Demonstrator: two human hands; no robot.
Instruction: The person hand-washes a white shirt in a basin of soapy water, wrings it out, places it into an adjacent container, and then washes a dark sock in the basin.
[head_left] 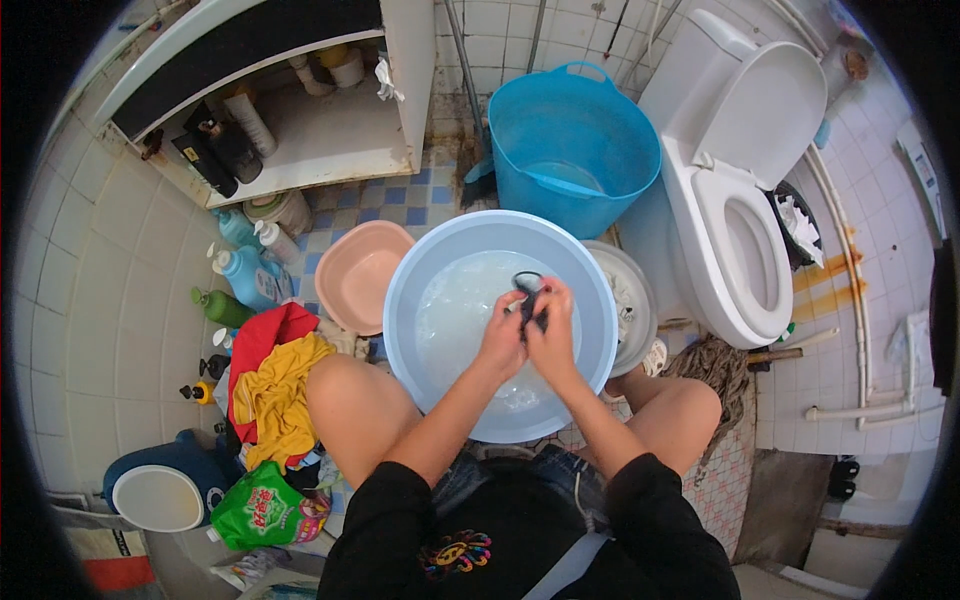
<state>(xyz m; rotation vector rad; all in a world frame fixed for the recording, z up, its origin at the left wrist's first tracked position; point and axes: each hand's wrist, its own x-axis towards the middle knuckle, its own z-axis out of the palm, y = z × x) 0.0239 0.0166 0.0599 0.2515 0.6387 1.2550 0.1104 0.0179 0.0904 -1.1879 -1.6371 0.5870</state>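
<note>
Over a large light-blue basin [398, 300] of cloudy, sudsy water, both my hands grip a small dark cloth item [533, 306] with a thin black loop at its top. Its exact kind I cannot make out. My left hand [503, 338] pinches its left side, fingers closed. Bent tightly round the other side is my right hand [552, 325], almost touching the left one. The fingers hide part of the cloth. Just right of the basin, partly behind its rim, stands a pale bowl [640, 345] with whitish things inside.
A pink basin [365, 262], several bottles [250, 280] and a heap of red and yellow clothes [285, 385] lie left. Nearer me is a green detergent pouch [262, 508]. A blue tub [570, 150] stands behind, the toilet [735, 250] to the right, an open cabinet [320, 135] far left.
</note>
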